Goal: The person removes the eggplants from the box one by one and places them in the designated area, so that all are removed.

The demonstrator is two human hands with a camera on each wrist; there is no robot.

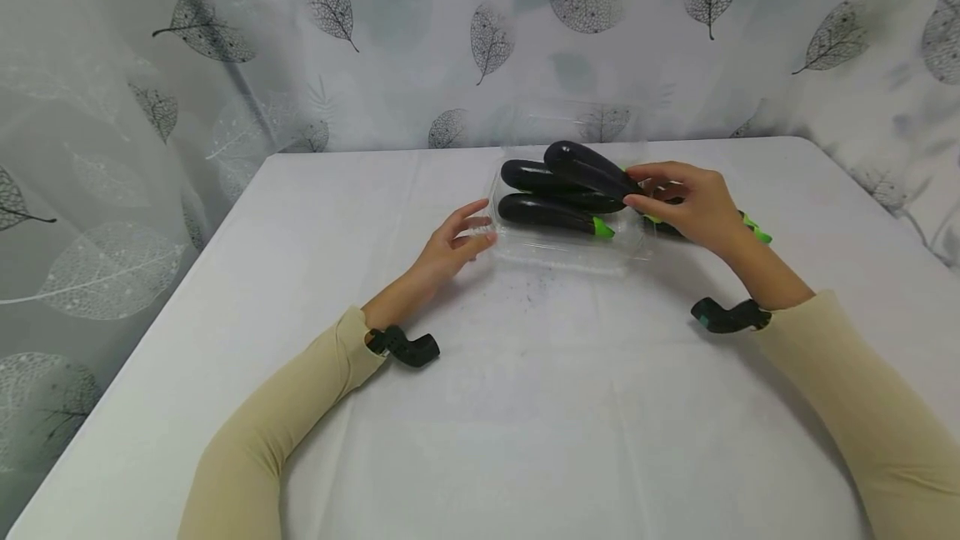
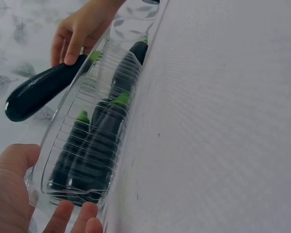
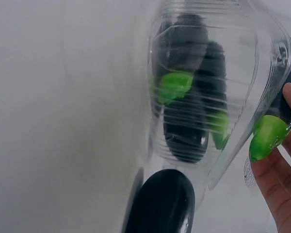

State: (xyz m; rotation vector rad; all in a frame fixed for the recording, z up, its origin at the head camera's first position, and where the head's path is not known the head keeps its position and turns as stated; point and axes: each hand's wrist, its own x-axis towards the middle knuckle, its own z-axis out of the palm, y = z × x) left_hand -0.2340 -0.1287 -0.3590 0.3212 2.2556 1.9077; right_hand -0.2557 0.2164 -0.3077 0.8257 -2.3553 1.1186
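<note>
So my read is that the step here is loading eggplants into a clear plastic tray (image 1: 562,253). The right hand (image 1: 686,198) has the glossy black eggplant (image 1: 588,172) pinched near its green cap (image 3: 269,138), thumb against fingers, and it's up over the tray toward the back, blunt end pointing far left. The left hand (image 1: 446,244) isn't clenched on anything: fingers loosely curved at the tray's left end, thumb by the rim, more steadying than gripping imo.

Tips: I'd keep that left hand right where it is, since thin plastic probably skids easily if something knocks it. Holding by the cap end leaves the fat end likely to swing down (smooth skin won't help), so I'd lower the blunt end first, line it up lengthwise with the ones below, then let go once it's bedded. Dropping it on the pile could roll it over the rim.

Headcount: one tray, two hands, one eggplant in the grip. Inside the tray, at least two eggplants (image 1: 547,212), and I'd bet on three, but the overlap makes it hard to swear to. On the white tablecloth (image 1: 480,407) just right of the tray, looks like two loose eggplants (image 3: 167,208), going by two green tips poking out past the wrist.
</note>
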